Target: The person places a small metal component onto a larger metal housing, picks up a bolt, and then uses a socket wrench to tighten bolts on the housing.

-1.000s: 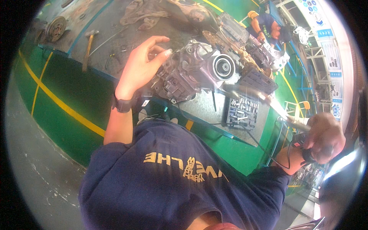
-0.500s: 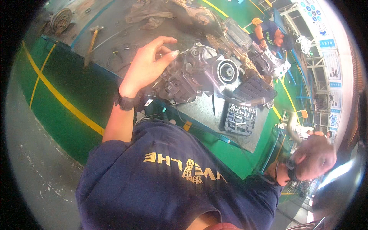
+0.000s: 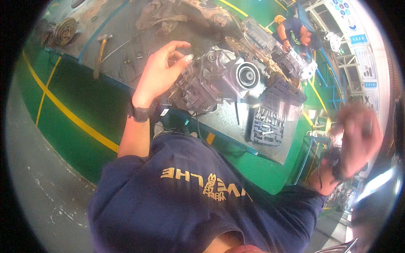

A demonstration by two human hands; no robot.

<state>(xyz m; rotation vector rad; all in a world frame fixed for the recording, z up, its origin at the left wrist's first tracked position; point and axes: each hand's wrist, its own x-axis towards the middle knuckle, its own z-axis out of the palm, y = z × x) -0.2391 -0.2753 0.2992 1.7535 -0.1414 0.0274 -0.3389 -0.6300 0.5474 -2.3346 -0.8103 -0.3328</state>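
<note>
My left hand (image 3: 163, 71), with a dark watch on its wrist, is raised at the left side of a grey metal gearbox housing (image 3: 206, 84). Its thumb and fingers are apart and hold nothing I can see; whether the thumb tip touches the housing I cannot tell. A round ringed opening (image 3: 248, 76) faces right on that housing. Far out to the right, my right hand (image 3: 359, 139) is up in the air, away from the table. Motion smears its fingers. Right of the housing lies an open socket set case (image 3: 268, 126), with metal sockets in its tray and its dark lid (image 3: 284, 90) folded back.
A wooden-handled hammer (image 3: 100, 57) lies at the table's left edge, near a round rusty metal disc (image 3: 64, 31). Crumpled brown cloth (image 3: 162, 19) sits at the back. Another person (image 3: 293, 33) bends over a second metal housing (image 3: 295, 65) at the far right.
My right hand has swung upward and further right, blurred in both frames. The left hand keeps its pose beside the housing. The view has shifted slightly.
</note>
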